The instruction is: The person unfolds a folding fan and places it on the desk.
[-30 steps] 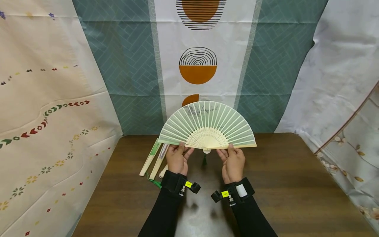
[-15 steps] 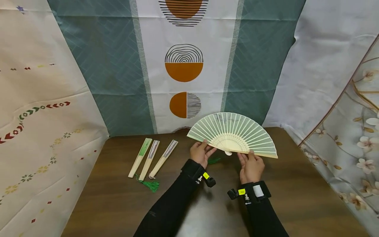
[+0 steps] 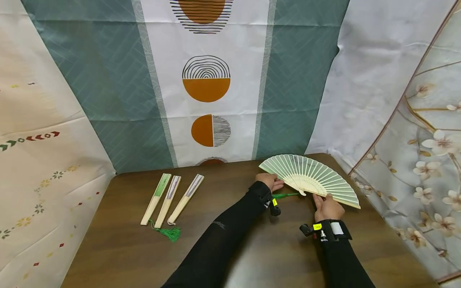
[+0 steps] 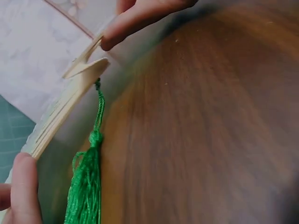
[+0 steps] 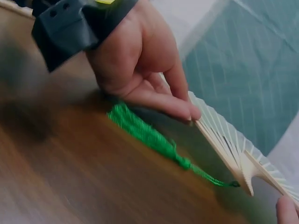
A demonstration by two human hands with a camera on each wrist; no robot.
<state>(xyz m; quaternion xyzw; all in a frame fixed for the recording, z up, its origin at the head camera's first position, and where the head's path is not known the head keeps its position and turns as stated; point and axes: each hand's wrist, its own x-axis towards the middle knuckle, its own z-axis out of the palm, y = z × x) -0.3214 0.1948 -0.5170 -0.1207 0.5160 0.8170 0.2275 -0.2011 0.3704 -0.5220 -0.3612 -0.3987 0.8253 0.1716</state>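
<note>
A spread pale-green folding fan [image 3: 310,176] with cream ribs is held between both hands over the right part of the table. My left hand [image 3: 268,181] pinches its left outer rib; in the right wrist view that hand's thumb and fingers meet on the rib. The right outer rib is pinched by my right hand [image 3: 328,209]. From the fan's pivot end hangs a green tassel [image 4: 86,186], which also shows beside the left hand in the right wrist view. The fan tilts down toward the right.
On the left of the brown table [image 3: 223,224] lie three folded fans: one with a green panel [image 3: 156,199], a middle one [image 3: 168,202] and a right one [image 3: 185,199]. A green tassel [image 3: 171,233] lies by their lower ends. Patterned cloths hang behind and beside the table.
Both hands have carried the spread fan to the right and lower toward the table, tilting it down on its right side. The head view has turned right, bringing the three folded fans into full sight.
</note>
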